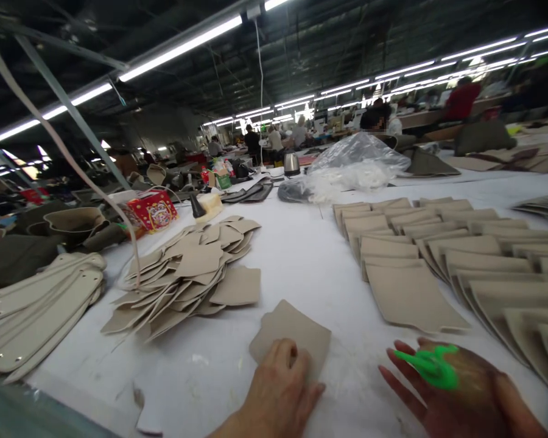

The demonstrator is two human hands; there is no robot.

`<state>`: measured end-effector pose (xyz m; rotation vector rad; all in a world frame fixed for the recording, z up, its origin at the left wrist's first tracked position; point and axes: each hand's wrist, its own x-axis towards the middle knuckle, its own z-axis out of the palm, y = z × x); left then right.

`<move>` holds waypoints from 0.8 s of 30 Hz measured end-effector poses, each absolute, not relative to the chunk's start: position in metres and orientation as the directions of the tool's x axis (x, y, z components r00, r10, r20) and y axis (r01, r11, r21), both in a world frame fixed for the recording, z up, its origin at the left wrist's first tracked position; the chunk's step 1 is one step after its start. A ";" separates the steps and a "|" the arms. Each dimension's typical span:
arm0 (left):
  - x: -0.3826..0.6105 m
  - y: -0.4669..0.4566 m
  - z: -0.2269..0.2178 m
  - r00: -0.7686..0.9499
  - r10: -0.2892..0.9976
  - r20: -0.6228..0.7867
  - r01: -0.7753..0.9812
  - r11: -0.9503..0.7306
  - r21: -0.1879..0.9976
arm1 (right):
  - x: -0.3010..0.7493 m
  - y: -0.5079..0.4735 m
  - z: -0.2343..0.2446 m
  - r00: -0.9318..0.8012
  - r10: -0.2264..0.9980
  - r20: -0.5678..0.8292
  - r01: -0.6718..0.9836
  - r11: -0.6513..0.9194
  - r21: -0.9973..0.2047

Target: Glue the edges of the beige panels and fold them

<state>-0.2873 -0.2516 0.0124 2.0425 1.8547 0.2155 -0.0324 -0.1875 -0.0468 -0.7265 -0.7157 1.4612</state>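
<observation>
My left hand (281, 386) presses on a flat beige piece (299, 331), its fingers bent and close together. This piece looks like leather or fabric and lies on the white tabletop in front of me. To the right, my right hand (420, 395) is turned palm up and cradles a brownish, rounded squeeze bottle (477, 371) with a bright green nozzle (438, 366). Its fingers stretch out beneath the bottle. What the bottle contains cannot be made out. A loose heap of similar beige pieces (196, 261) lies beyond my left hand.
Overlapping rows of beige pieces (406, 292) cover the table's right side. Long pale strips with metal studs (50, 304) lie far left. A hanging cord (95, 188) reaches the heap. Behind are a red box (153, 210), clear plastic bags (356, 164) and a kettle (291, 164). People work farther off.
</observation>
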 end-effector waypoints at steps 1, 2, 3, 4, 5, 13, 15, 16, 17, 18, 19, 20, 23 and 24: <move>-0.283 -0.254 0.018 0.120 0.980 -0.159 0.921 -0.050 0.387 | -0.035 -0.193 -0.039 -0.006 0.993 -0.115 -0.650 -0.091 -0.754; -0.281 -0.254 0.023 0.108 0.978 -0.179 0.919 -0.030 0.393 | -0.037 -0.197 -0.031 0.005 0.983 -0.183 -0.671 -0.132 -0.730; -0.279 -0.253 0.027 0.092 0.976 -0.195 0.921 -0.009 0.390 | -0.038 -0.201 -0.023 0.025 0.972 -0.235 -0.670 -0.158 -0.726; -0.277 -0.251 0.031 0.076 0.975 -0.211 0.925 0.010 0.381 | -0.039 -0.204 -0.018 0.049 0.963 -0.264 -0.658 -0.167 -0.734; -0.277 -0.248 0.034 0.063 0.972 -0.225 0.930 0.025 0.368 | -0.040 -0.207 -0.014 0.080 0.958 -0.276 -0.637 -0.164 -0.753; -0.273 -0.233 0.036 0.074 0.954 -0.291 0.952 0.019 0.306 | -0.032 -0.213 -0.014 0.210 0.942 -0.261 -0.538 -0.112 -0.836; -0.273 -0.231 0.035 0.076 0.953 -0.295 0.954 0.017 0.300 | -0.031 -0.214 -0.015 0.201 0.948 -0.245 -0.536 -0.103 -0.838; -0.273 -0.230 0.035 0.079 0.951 -0.298 0.954 0.014 0.299 | -0.031 -0.215 -0.015 0.200 0.951 -0.234 -0.536 -0.094 -0.839; -0.273 -0.229 0.035 0.080 0.950 -0.302 0.955 0.014 0.296 | -0.031 -0.216 -0.015 0.202 0.953 -0.226 -0.534 -0.086 -0.841; -0.273 -0.228 0.035 0.077 0.948 -0.309 0.958 0.015 0.286 | -0.031 -0.216 -0.015 0.210 0.953 -0.220 -0.532 -0.077 -0.843; -0.272 -0.227 0.035 0.070 0.946 -0.316 0.962 0.019 0.271 | -0.032 -0.216 -0.015 0.225 0.950 -0.216 -0.529 -0.067 -0.846; -0.270 -0.226 0.036 0.061 0.945 -0.323 0.967 0.024 0.252 | -0.032 -0.217 -0.015 0.232 0.949 -0.214 -0.525 -0.063 -0.849; -0.262 -0.222 0.038 0.022 0.940 -0.340 0.982 0.044 0.184 | -0.033 -0.217 -0.015 0.227 0.950 -0.214 -0.518 -0.068 -0.853; -0.259 -0.221 0.038 0.008 0.938 -0.345 0.986 0.049 0.157 | -0.033 -0.217 -0.015 0.225 0.951 -0.211 -0.513 -0.069 -0.856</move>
